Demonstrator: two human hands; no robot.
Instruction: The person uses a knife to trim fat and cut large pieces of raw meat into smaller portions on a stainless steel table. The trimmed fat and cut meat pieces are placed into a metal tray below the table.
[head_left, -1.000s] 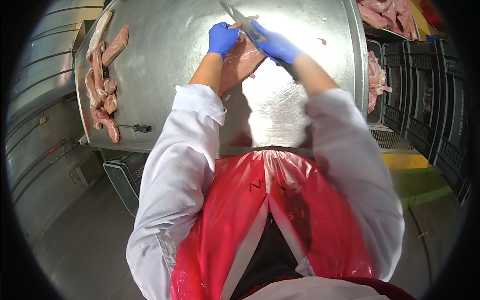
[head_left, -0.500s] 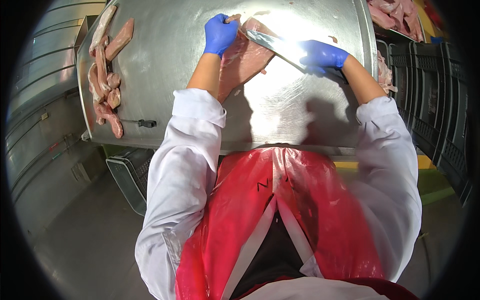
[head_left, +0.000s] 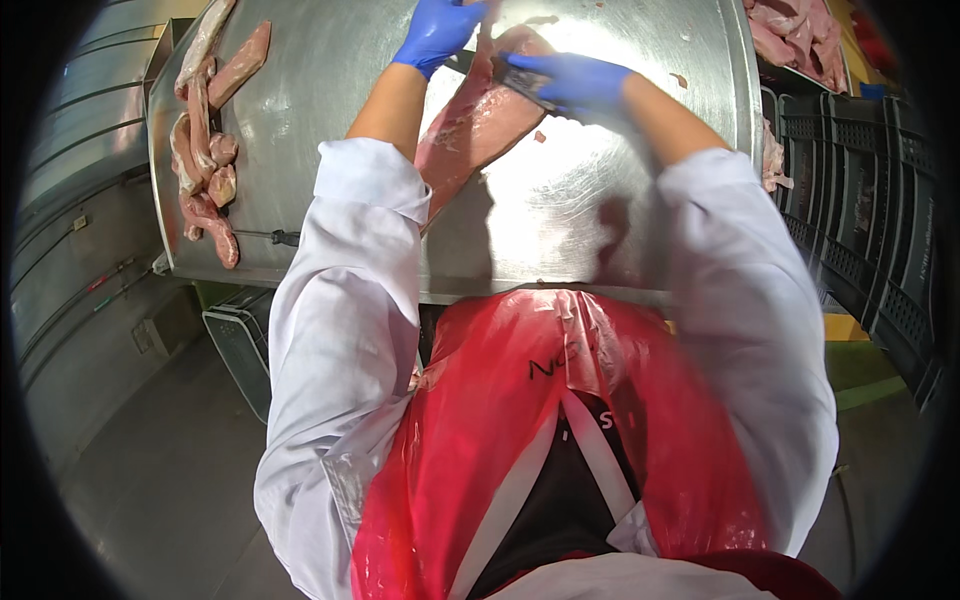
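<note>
The right hand, in a blue glove, is curled shut around a dark knife, laid low across the upper end of a long pink cut of meat. The left hand, also gloved in blue, pinches the far end of that meat near the top edge of the view; how tightly its fingers close I can't quite make out, as the frame cuts them off. The meat lies slantwise on the steel table, between the two forearms. This looks like trimming in mid-cut, and the next stroke would seem to call for the left hand keeping the flesh taut while the blade draws along it. Off at the table's left edge lie trimmed strips; dark crates stand to the right.
</note>
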